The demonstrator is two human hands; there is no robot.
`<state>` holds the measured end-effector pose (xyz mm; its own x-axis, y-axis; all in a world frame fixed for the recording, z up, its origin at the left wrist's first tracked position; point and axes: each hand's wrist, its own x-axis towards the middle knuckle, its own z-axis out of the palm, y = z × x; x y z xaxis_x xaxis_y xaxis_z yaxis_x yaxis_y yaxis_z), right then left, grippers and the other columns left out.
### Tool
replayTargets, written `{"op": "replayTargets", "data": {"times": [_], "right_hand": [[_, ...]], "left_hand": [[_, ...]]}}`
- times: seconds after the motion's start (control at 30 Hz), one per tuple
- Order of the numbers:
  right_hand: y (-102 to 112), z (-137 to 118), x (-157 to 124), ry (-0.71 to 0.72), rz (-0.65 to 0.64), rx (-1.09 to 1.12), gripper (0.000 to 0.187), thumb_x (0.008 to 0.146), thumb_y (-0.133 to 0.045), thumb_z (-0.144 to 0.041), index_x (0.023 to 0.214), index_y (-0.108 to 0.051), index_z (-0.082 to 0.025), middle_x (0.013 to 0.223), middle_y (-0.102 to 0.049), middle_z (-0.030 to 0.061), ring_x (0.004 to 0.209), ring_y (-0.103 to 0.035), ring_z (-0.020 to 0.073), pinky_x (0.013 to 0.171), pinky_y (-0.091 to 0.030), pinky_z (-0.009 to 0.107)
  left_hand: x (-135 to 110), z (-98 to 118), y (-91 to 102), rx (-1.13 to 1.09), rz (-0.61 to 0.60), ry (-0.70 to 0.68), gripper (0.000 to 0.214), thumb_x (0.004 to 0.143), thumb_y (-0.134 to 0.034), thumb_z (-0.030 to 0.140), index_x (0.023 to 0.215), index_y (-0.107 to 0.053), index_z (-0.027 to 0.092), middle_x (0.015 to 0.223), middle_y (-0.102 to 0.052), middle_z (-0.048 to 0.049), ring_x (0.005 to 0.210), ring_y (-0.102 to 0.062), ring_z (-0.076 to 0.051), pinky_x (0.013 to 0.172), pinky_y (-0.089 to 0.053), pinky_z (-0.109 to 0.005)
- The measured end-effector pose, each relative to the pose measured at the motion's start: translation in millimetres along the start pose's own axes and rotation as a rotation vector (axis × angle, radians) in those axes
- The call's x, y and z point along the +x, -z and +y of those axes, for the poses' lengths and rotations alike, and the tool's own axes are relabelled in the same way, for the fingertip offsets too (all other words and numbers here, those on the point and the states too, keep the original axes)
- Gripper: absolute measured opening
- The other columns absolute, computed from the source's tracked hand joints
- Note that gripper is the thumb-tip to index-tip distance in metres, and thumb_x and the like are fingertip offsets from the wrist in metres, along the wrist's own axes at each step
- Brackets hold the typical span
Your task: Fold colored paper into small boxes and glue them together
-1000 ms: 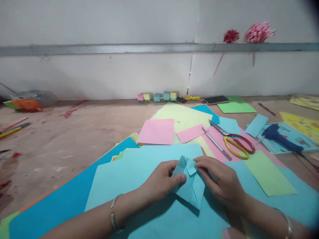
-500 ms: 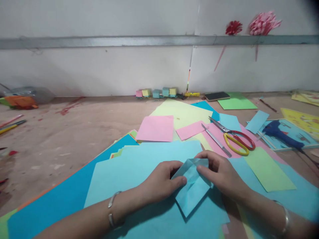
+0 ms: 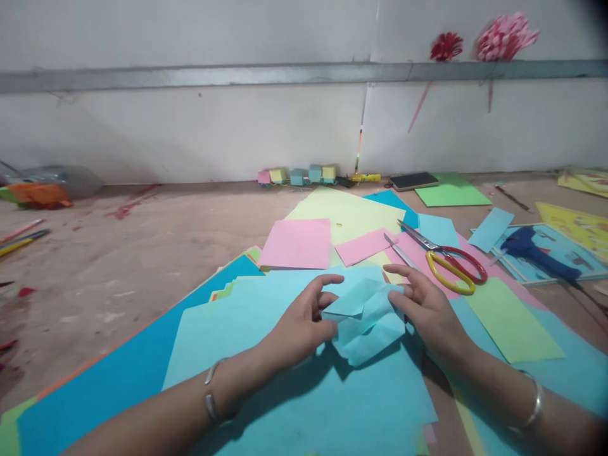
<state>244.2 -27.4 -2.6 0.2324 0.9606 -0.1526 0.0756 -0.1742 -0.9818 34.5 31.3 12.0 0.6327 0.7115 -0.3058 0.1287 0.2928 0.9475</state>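
A creased, folded piece of light blue paper point(image 3: 365, 316) is held up between my two hands, above a stack of larger light blue sheets point(image 3: 237, 329). My left hand point(image 3: 313, 316) pinches its left corner between thumb and a finger, the index finger raised off it. On the right edge, my right hand point(image 3: 422, 304) grips the paper with the thumb in front and fingers behind, partly hidden. The paper's flaps stand partly unfolded. Nearest to my right hand lie a craft knife point(image 3: 398, 249) and scissors point(image 3: 451, 263) with red and yellow handles.
Pink sheets point(image 3: 297, 244) and a green sheet point(image 3: 517, 320) lie around. A blue glue gun point(image 3: 539, 253) rests at the right. Along the wall stand a small paper train point(image 3: 297, 175) and a phone point(image 3: 414, 182). Pens point(image 3: 21, 242) lie far left.
The paper has been turned and its flaps have opened out; its lower point no longer hangs down. My left index finger has lifted away from it, and my right hand has shifted slightly right.
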Motion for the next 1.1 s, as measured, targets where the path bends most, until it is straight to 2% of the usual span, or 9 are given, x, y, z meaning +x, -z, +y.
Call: {"op": "replayTargets", "data": {"times": [0.1,0.23,0.33,0.4,0.47,0.6,0.77,0.9,1.1], "right_hand": [[1.1,0.4,2.0,-0.004,0.053,0.027,0.046,0.081,-0.061,-0.032,0.125,-0.052,-0.02,0.056,-0.039,-0.0087,0.048,-0.038,0.0094,0.046,-0.028,0.022],[4.9,3.2,8.0,0.009,0.088,-0.104,0.036,0.081,-0.059,-0.033,0.114,-0.059,-0.019,0.056,-0.041,-0.0074,0.048,-0.04,0.0101,0.046,-0.031,0.023],[7.9,6.6,11.7,0.127,0.058,-0.392,0.025,0.078,-0.059,-0.032,0.099,-0.064,-0.018,0.068,-0.058,-0.0006,0.056,-0.051,0.0135,0.052,-0.041,0.027],[8.8,9.1,12.4,0.256,0.031,-0.538,0.023,0.077,-0.058,-0.028,0.097,-0.064,-0.018,0.078,-0.064,0.0026,0.063,-0.056,0.0156,0.059,-0.045,0.03],[8.6,11.1,12.0,0.356,-0.002,-0.614,0.023,0.079,-0.056,-0.025,0.1,-0.063,-0.018,0.082,-0.067,0.0038,0.067,-0.059,0.0165,0.063,-0.048,0.032],[6.8,13.0,11.7,0.406,-0.045,-0.629,0.023,0.088,-0.052,-0.028,0.106,-0.062,-0.017,0.088,-0.069,0.0068,0.072,-0.062,0.0172,0.065,-0.05,0.032],[4.0,13.8,12.1,0.556,-0.116,-0.77,0.021,0.082,-0.067,-0.029,0.1,-0.064,-0.018,0.084,-0.066,0.0056,0.078,-0.06,0.0197,0.068,-0.049,0.034],[1.6,14.5,11.0,0.657,-0.193,-0.84,0.002,0.082,-0.065,-0.018,0.081,-0.063,-0.019,0.076,-0.062,0.0035,0.075,-0.055,0.0183,0.066,-0.045,0.031],[1.6,13.2,10.7,0.936,-0.102,-0.963,0.022,0.088,-0.05,-0.007,0.074,-0.063,-0.017,0.074,-0.06,0.0054,0.072,-0.049,0.0174,0.063,-0.039,0.029]], "left_hand": [[2.0,-4.7,3.3,0.142,-0.02,-0.067,0.07,0.065,-0.055,0.011,0.132,-0.038,0.02,0.086,-0.055,-0.0004,0.071,-0.053,-0.013,0.06,-0.039,-0.024],[7.4,-10.2,11.0,0.336,0.084,-0.096,0.062,0.068,-0.052,0.007,0.129,-0.044,0.017,0.087,-0.056,-0.0014,0.075,-0.055,-0.014,0.067,-0.044,-0.026],[9.6,-8.7,16.8,0.536,0.164,-0.156,0.053,0.07,-0.049,0.007,0.122,-0.051,0.017,0.087,-0.059,-0.0023,0.077,-0.056,-0.016,0.072,-0.047,-0.03],[9.8,-7.1,19.4,0.714,0.201,-0.225,0.048,0.071,-0.048,0.006,0.116,-0.056,0.018,0.091,-0.064,-0.0041,0.081,-0.057,-0.018,0.077,-0.048,-0.033],[9.7,-7.2,20.6,0.84,0.193,-0.275,0.046,0.072,-0.047,0.005,0.114,-0.059,0.019,0.101,-0.067,-0.0066,0.089,-0.06,-0.02,0.082,-0.048,-0.036],[10.0,-11.3,19.3,0.901,0.14,-0.308,0.043,0.074,-0.049,0.006,0.114,-0.062,0.018,0.112,-0.068,-0.0093,0.1,-0.062,-0.023,0.088,-0.048,-0.038],[10.3,-11.2,15.4,0.9,0.164,-0.28,0.03,0.078,-0.058,0.016,0.107,-0.065,0.02,0.1,-0.071,-0.0065,0.087,-0.063,-0.021,0.082,-0.05,-0.035],[10.9,-7.7,13.8,0.93,0.155,-0.256,0.023,0.076,-0.059,0.013,0.096,-0.068,0.02,0.084,-0.069,-0.003,0.075,-0.06,-0.018,0.073,-0.048,-0.031],[10.7,-7.4,20.7,1.144,0.081,-0.363,0.021,0.077,-0.05,0.008,0.081,-0.068,0.019,0.081,-0.066,-0.0037,0.075,-0.058,-0.018,0.066,-0.042,-0.028]]}}
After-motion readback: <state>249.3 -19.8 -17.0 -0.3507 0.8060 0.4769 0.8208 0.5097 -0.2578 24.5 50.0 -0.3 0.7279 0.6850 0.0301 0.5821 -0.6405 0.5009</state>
